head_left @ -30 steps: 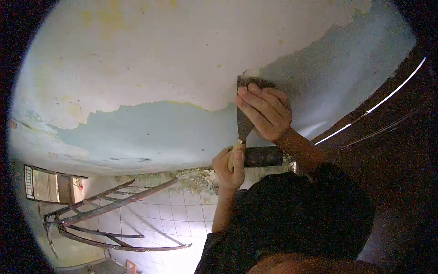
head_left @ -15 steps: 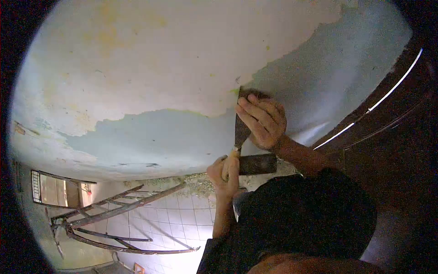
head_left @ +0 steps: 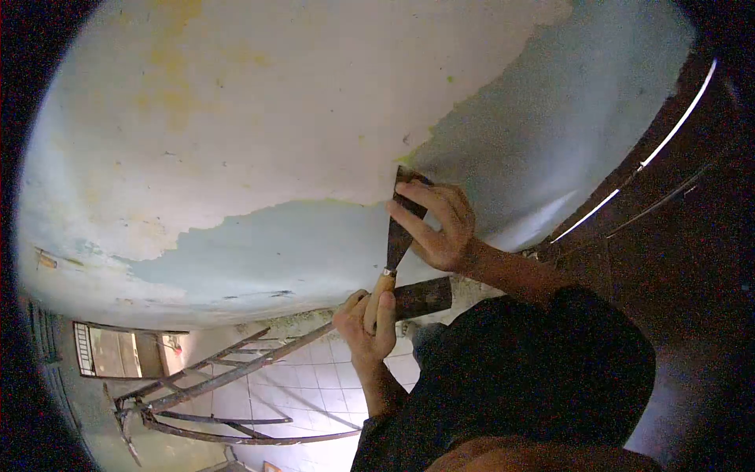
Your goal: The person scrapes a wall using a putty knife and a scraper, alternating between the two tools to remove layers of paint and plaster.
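Note:
My left hand (head_left: 366, 326) is closed around the wooden handle (head_left: 381, 289) of a putty knife, its flared dark blade (head_left: 401, 236) rising toward the wall. My right hand (head_left: 444, 228) bends its fingers over the blade's upper part, their tips on the metal. The blade's top edge lies at the border between pale filler and blue-grey paint on the wall (head_left: 299, 244). Beside my left hand sticks out a dark rectangular plate (head_left: 425, 299); how it is held is hidden behind the fingers.
A worn stepladder (head_left: 236, 370) stands on the tiled floor (head_left: 307, 385) at lower left. Beyond it is a window opening (head_left: 118, 350). Debris lies along the foot of the wall. A dark slatted surface with a bright slit (head_left: 676, 134) borders the wall on the right.
Both hands and the putty knife have shifted slightly left and down in view. The right fingers now sit lower along the blade's edge, exposing its top corner. The camera has tilted slightly.

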### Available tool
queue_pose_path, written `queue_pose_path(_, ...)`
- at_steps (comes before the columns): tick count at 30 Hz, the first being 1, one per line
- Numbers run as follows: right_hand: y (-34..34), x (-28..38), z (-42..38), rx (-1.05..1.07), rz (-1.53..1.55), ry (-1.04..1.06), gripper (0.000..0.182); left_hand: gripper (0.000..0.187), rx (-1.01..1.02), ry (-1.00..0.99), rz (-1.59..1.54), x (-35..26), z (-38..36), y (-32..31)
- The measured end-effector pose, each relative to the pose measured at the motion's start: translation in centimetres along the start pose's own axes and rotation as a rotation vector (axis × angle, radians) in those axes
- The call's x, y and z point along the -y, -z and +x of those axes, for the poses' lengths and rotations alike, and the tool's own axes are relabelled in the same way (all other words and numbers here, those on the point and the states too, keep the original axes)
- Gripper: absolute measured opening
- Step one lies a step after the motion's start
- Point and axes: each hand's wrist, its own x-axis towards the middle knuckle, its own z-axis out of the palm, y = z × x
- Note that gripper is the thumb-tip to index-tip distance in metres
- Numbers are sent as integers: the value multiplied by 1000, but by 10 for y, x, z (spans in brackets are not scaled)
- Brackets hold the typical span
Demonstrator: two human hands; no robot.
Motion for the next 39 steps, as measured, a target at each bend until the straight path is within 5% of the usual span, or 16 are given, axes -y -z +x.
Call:
queue_pose_path(10, -19, 44, 18, -114, -173, -240, 50, 32, 136, -107, 172, -25, 34, 53)
queue_pose_path(19, -45, 84, 34, -282, -336, -539, 50, 22, 225, -523, 343, -20, 56, 82)
queue_pose_path(37, -68, 87, 29, -298, -578, -573, 45, 25, 259, -656, 340, -10, 79, 82)
queue_pose_path(39, -53, 72, 37, -330, -575, -604, 44, 30, 441, -617, 360, -20, 92, 70)
